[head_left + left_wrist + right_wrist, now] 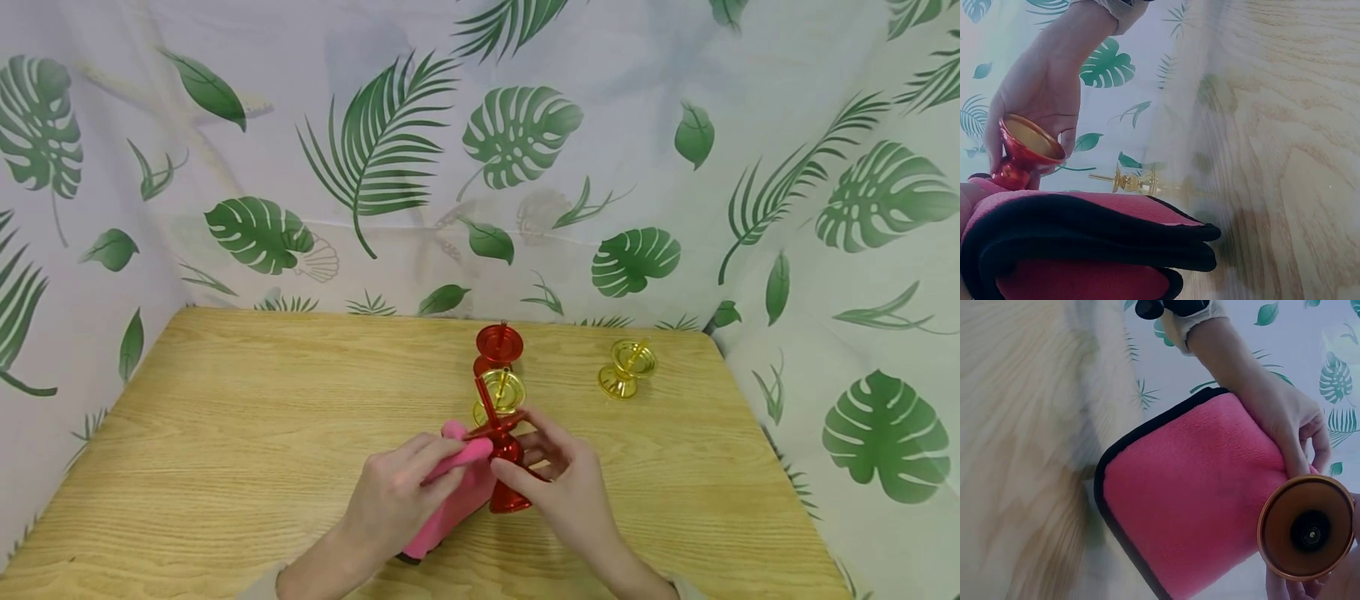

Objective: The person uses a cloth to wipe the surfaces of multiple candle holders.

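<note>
My right hand (pixel 566 479) grips a shiny red metal candle holder (pixel 512 498), tilted, with a flared base, a dish and a thin upright spike. My left hand (pixel 397 492) pinches a folded pink cloth (pixel 457 508) with black edging, whose upper part touches the candle holder near its dish. In the left wrist view the cloth (pixel 1085 215) hangs folded in layers below the red holder (pixel 1029 150). The hollow underside of the holder's base (pixel 1279 531) faces the right wrist camera, and the cloth (pixel 1191 487) spreads beside it.
Just behind the hands stands a gold candle holder (pixel 512 390), with another red candle holder (pixel 495 343) behind it. A second gold candle holder (pixel 619 382) stands at the back right. The wooden table (pixel 285 392) meets a leaf-patterned curtain (pixel 420 275) at back and sides.
</note>
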Motion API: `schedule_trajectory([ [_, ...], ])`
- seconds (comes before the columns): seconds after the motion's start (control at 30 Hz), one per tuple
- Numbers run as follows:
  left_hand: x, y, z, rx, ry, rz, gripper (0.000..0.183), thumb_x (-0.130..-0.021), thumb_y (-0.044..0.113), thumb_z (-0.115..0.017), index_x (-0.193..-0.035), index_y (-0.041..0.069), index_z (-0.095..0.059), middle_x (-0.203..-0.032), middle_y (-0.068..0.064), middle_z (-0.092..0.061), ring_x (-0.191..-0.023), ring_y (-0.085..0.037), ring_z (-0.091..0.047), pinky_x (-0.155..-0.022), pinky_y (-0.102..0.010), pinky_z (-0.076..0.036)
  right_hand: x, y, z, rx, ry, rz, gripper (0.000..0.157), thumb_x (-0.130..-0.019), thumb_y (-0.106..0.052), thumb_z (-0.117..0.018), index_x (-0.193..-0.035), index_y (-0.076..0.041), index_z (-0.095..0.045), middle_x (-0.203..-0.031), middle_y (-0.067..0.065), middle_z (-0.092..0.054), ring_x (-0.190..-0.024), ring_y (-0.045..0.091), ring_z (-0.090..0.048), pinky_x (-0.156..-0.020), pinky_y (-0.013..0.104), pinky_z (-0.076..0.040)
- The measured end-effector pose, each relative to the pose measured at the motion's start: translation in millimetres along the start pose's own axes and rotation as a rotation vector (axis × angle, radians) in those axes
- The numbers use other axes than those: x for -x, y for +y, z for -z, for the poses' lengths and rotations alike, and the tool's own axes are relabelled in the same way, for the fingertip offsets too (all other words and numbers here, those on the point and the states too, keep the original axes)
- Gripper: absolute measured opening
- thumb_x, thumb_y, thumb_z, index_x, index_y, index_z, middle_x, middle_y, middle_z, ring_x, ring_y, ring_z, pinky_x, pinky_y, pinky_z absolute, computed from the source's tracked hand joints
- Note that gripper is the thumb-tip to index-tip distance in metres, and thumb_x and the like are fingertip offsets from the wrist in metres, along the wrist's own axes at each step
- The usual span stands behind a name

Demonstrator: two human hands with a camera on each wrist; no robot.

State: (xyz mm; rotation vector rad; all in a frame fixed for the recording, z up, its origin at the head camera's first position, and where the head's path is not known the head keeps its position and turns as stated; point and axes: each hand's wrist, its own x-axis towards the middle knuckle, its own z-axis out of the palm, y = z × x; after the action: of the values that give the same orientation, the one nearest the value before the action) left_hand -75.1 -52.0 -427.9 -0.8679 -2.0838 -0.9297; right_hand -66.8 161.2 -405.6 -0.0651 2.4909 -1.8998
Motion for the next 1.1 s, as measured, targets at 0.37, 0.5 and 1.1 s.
schedule_trajectory([
  [0.37, 4.0, -2.6, 0.7, 0.013, -0.02, 0.007, 0.035, -0.069, -0.004, -0.092, -0.098, 0.006, -0.075, -0.084, -0.003, -0.078, -0.07, -0.009, -0.075, -0.065, -0.014, -0.061, 3, -5, 7.5, -0.153, -0.082, -0.13, 0.058, -0.093, -0.009, -0.079, -0.146, -0.003, -0.059, -0.099, 0.001, -0.075, -0.088, 0.011, -0.071, -0.079, 0.022, -0.062],
  [0.5, 3.9, -2.3, 1.2, 0.018, -0.019, 0.006, 0.034, -0.069, -0.004, -0.092, -0.098, 0.006, -0.075, -0.083, -0.003, -0.077, -0.069, -0.009, -0.075, -0.064, -0.013, -0.06, 3, -5, 7.1, -0.121, -0.062, -0.096, 0.061, -0.09, -0.006, -0.081, -0.147, -0.004, -0.059, -0.101, 0.004, -0.075, -0.084, 0.011, -0.07, -0.077, 0.024, -0.063],
  [1.1, -4.5, 11.2, 3.3, 0.015, -0.056, 0.018, 0.035, -0.07, 0.004, -0.096, -0.099, 0.008, -0.077, -0.086, -0.003, -0.078, -0.071, -0.008, -0.076, -0.066, -0.013, -0.061, 3, 15, -7.7, 0.366, 0.212, 0.495, 0.07, -0.076, -0.003, -0.091, -0.141, -0.001, -0.065, -0.098, 0.006, -0.08, -0.079, 0.005, -0.067, -0.067, 0.019, -0.061],
])
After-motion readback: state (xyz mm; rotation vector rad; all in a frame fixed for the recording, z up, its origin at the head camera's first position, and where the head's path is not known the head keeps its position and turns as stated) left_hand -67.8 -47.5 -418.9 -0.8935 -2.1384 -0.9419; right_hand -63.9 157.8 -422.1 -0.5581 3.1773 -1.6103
